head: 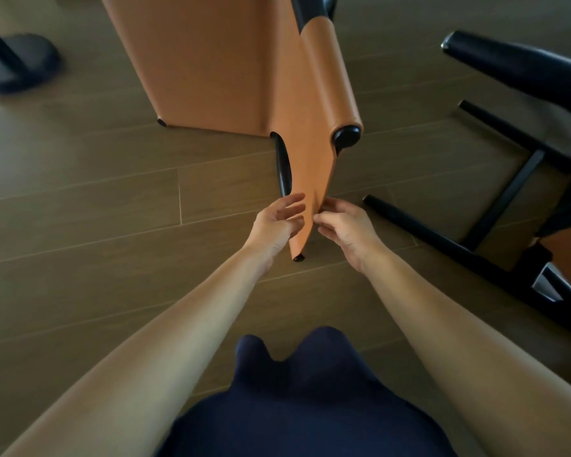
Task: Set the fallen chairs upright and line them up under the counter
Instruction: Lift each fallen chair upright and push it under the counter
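An orange leather chair with a black frame fills the top middle of the head view. One narrow orange panel of it runs down toward me and ends in a black tip near the floor. My left hand is against the left face of that panel, fingers apart. My right hand is on the right side, its fingertips pinched on the panel's edge. A second chair lies on its side on the floor at the right, its black legs and crossbar pointing toward me.
A black rounded table base with a slanted post stands at the upper left. The floor is brown wood planks. My knees in dark blue trousers are at the bottom middle.
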`<state>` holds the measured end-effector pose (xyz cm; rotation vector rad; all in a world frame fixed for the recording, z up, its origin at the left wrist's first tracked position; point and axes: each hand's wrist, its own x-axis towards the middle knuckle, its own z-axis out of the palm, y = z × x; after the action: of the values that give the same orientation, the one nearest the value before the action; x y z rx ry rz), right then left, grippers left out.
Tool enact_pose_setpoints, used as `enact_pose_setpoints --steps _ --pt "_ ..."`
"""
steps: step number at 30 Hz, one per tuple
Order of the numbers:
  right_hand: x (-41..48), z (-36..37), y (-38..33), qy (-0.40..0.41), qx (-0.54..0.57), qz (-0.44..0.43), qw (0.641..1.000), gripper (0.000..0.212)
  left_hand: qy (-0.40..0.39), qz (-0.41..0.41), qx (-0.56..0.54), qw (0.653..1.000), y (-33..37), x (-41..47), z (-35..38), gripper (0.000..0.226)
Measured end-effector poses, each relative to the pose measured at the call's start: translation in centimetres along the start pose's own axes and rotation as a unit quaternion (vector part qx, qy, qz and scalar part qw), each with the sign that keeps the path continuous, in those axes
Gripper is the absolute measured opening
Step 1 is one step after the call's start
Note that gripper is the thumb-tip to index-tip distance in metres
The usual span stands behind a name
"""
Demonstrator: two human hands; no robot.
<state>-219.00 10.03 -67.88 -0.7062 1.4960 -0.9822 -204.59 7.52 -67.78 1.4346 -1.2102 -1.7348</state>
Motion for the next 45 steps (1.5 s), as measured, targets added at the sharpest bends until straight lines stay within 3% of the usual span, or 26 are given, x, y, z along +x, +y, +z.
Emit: enact_pose_setpoints --steps 5,8,13,21,28,33,40,45 --pt "0.8 0.7 0.4 0.031 -0.028 -0.020 0.999 0.040 -0.010 -0.001 0.004 1.000 -0.6 0.4 0.3 0.048" --pt "1.0 1.5 0.5 0.064 -0.075 -0.046 0.994 0.038 -0.015 -0.002 0.005 1.000 -1.0 0.7 0.6 0.052" --pt "1.2 3.1 -0.2 0.135 -0.229 -0.115 0.957 0.038 -0.030 -0.015 -0.019 0.999 -1.1 0.8 0.9 0.052" --pt "1.2 4.1 -0.5 0.188 -0.295 -0.136 0.927 0.040 -0.016 -0.017 -0.027 0.999 -1.1 0.7 0.2 0.044" --pt "1.0 4.3 -1.1 0.178 -0.295 -0.144 0.928 0.038 -0.016 -0.018 -0.007 1.000 -1.4 0.5 -1.0 0.049" --pt "-0.2 5.2 -1.8 0.147 -0.285 -0.166 0.932 0.033 0.041 -0.016 0.005 0.999 -0.8 0.3 -2.1 0.052" --pt "-3.0 7.0 -2.5 0.135 -0.278 -0.138 0.941 0.033 0.041 0.035 0.088 0.995 -0.1 -1.9 -2.3 0.048" --pt "-6.2 7.9 -6.1 0.129 -0.292 -0.144 0.937 0.030 0.029 0.016 0.088 0.996 1.4 -4.8 -2.9 0.065"
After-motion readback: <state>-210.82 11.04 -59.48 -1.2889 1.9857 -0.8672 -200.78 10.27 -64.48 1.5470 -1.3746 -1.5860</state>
